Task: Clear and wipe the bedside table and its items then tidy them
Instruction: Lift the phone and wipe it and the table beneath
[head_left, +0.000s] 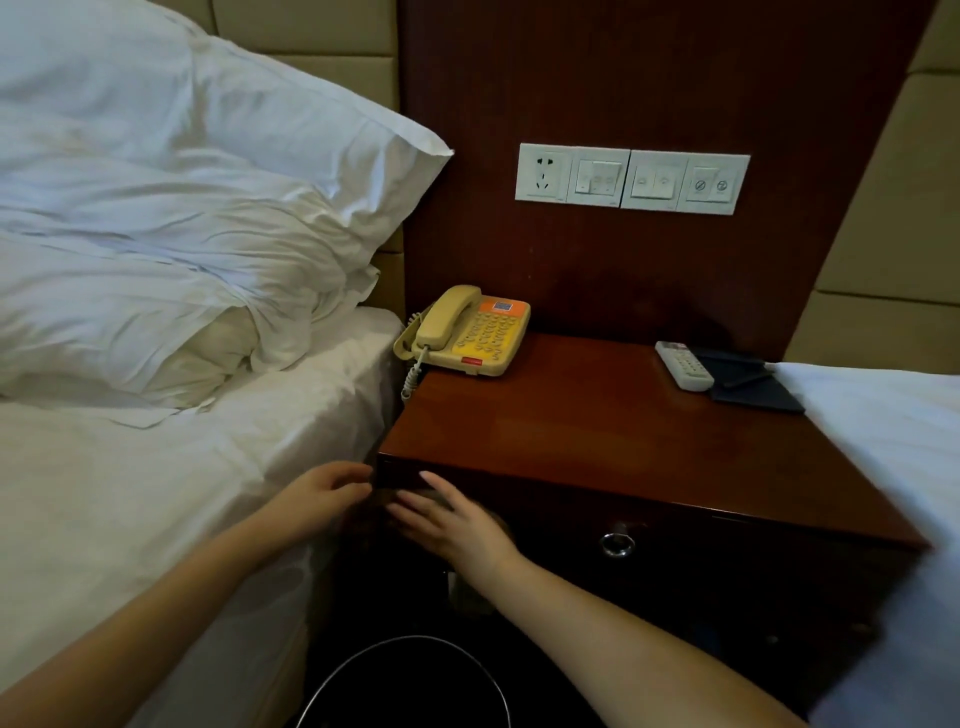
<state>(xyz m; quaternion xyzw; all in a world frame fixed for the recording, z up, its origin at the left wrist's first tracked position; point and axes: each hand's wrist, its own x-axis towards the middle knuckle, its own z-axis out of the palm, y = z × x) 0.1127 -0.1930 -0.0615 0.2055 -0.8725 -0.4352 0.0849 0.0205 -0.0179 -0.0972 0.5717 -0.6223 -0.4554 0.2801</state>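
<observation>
The dark red wooden bedside table (613, 441) stands between two beds. A yellow corded telephone (467, 332) sits at its back left corner. At the back right lie a white remote control (683, 365) and a dark notepad (753, 382) with a pen on it. My left hand (322, 496) is at the table's front left corner, fingers slightly curled and holding nothing. My right hand (452, 519) is just beside it, in front of the table's front face, fingers spread and empty.
A white bed (156, 493) with a pillow (182, 208) is on the left, another white bed (893, 415) on the right. A drawer knob (616, 543) is on the table's front. A dark round bin (405, 686) stands below. Wall switches (631, 178) are above.
</observation>
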